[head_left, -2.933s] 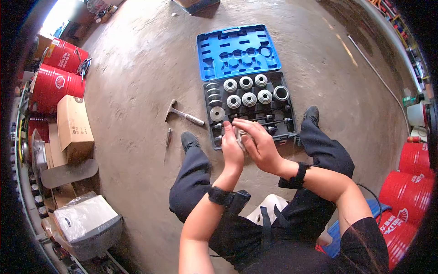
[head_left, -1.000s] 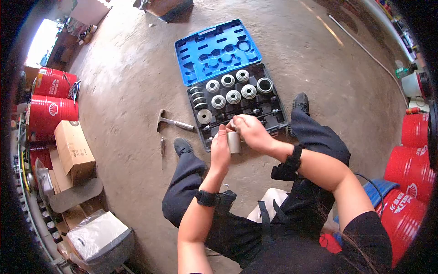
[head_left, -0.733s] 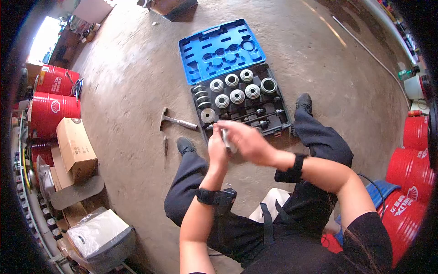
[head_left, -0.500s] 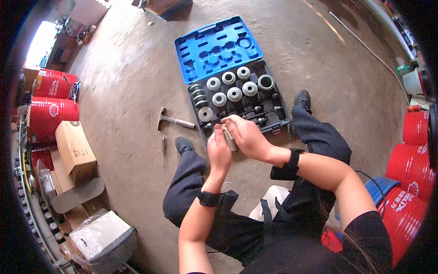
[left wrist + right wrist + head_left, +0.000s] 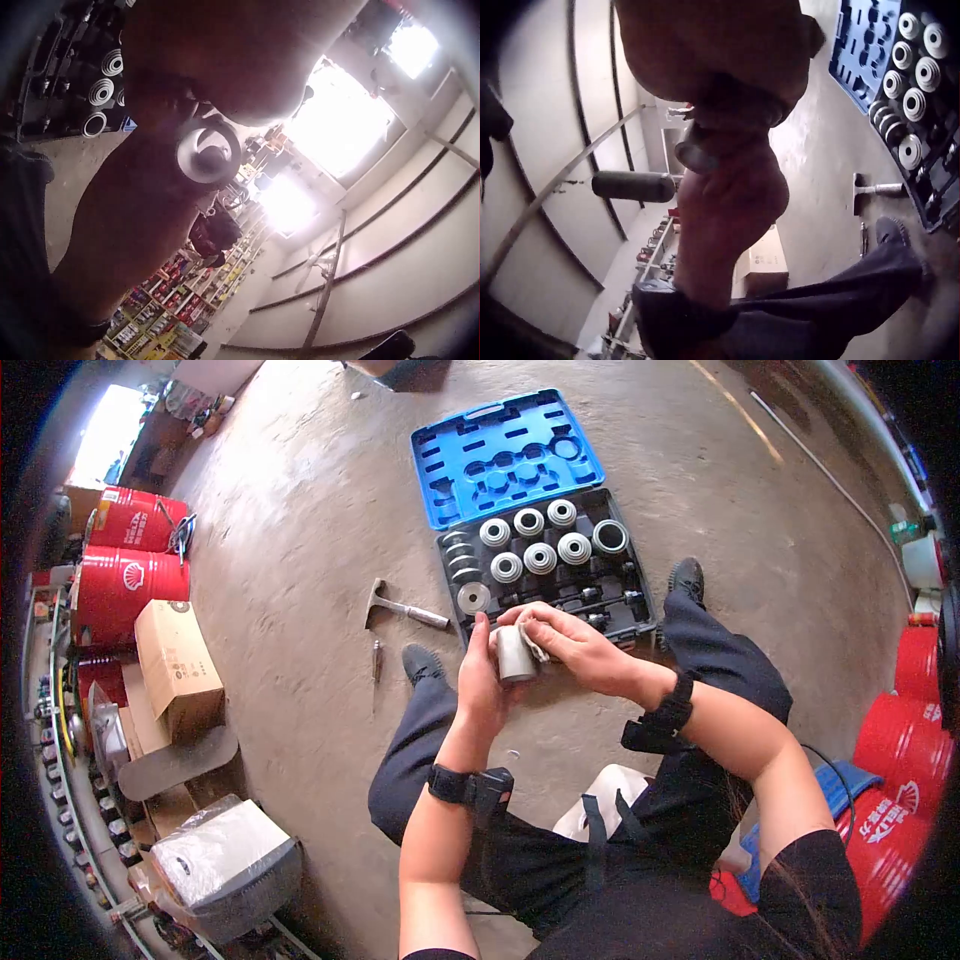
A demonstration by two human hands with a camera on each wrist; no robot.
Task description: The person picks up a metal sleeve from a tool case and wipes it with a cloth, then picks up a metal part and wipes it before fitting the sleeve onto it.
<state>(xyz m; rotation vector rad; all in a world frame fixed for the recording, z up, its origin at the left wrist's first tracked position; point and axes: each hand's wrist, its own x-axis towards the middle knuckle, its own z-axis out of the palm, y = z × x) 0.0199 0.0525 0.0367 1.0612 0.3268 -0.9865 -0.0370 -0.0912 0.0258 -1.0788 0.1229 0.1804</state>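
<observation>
My left hand (image 5: 481, 678) grips a short, hollow grey metal sleeve (image 5: 513, 657), its thumb up along the left side. The open round end of the sleeve (image 5: 208, 155) shows in the left wrist view. My right hand (image 5: 585, 652) pinches a crumpled off-white cloth (image 5: 537, 645) against the sleeve's right side. Both hands are above the near edge of a tool case (image 5: 649, 618), whose black tray carries stepped grey metal rings (image 5: 540, 557), a wider ring (image 5: 610, 537), stacked discs (image 5: 463, 563), a flat washer-like disc (image 5: 473, 597) and dark threaded rods.
The blue lid (image 5: 510, 455) lies opened back on the concrete floor. A hammer (image 5: 405, 607) and a slim pointed tool (image 5: 376, 665) lie left of the case. Red drums (image 5: 132, 588) and a cardboard box (image 5: 178, 665) line the left; more red drums (image 5: 915, 745) stand at right.
My right hand has passed over the sleeve, blurred at one moment, and now holds the cloth at its right side. The sleeve shows more openly between the hands. The head view has shifted.
</observation>
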